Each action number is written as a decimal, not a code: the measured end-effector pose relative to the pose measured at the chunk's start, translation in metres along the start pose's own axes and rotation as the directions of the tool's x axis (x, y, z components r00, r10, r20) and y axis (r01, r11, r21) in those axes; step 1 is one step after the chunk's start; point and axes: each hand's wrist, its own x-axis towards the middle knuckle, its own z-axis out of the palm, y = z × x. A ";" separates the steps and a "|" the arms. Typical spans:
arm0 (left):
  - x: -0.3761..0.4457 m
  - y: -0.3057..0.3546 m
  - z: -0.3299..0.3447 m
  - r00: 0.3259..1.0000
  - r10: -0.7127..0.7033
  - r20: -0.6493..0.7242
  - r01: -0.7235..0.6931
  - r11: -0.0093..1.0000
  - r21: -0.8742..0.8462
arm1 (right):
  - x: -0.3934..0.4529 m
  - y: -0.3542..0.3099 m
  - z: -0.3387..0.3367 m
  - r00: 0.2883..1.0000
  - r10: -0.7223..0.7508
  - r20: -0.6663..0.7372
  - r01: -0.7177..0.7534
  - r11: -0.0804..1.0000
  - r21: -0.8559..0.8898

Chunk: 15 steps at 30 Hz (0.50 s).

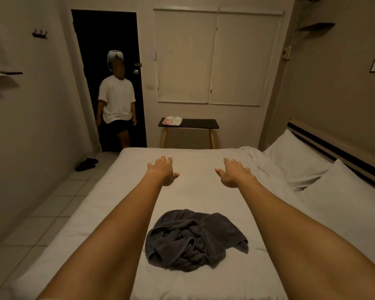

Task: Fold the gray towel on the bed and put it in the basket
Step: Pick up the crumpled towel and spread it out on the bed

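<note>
Gray towel [194, 240] lies crumpled on the bed [204, 198], between my forearms — untouched. My left hand [162, 171] and right hand [233, 173] reach out past it, fingers spread wide, holding nothing — both above the sheet.

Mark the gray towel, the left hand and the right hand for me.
gray towel [193, 239]: head view, middle of the crumpled heap.
left hand [162, 169]: head view, back of the open hand.
right hand [233, 172]: head view, back of the open hand.
</note>
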 end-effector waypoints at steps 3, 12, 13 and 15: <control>0.032 0.006 0.007 1.000 -0.024 -0.001 0.024 1.000 -0.014 | 0.037 0.007 0.010 1.000 -0.014 0.011 0.014 1.000 -0.006; 0.120 0.034 0.006 0.998 -0.055 0.005 0.056 0.997 -0.057 | 0.142 0.034 0.025 0.997 -0.060 0.048 0.061 0.998 -0.018; 0.128 0.035 0.008 0.998 -0.059 0.008 0.060 0.996 -0.059 | 0.151 0.035 0.029 0.996 -0.068 0.054 0.069 0.997 -0.018; 0.141 0.035 0.018 0.998 -0.065 0.025 0.066 0.996 -0.059 | 0.165 0.035 0.039 0.993 -0.081 0.082 0.082 0.997 -0.014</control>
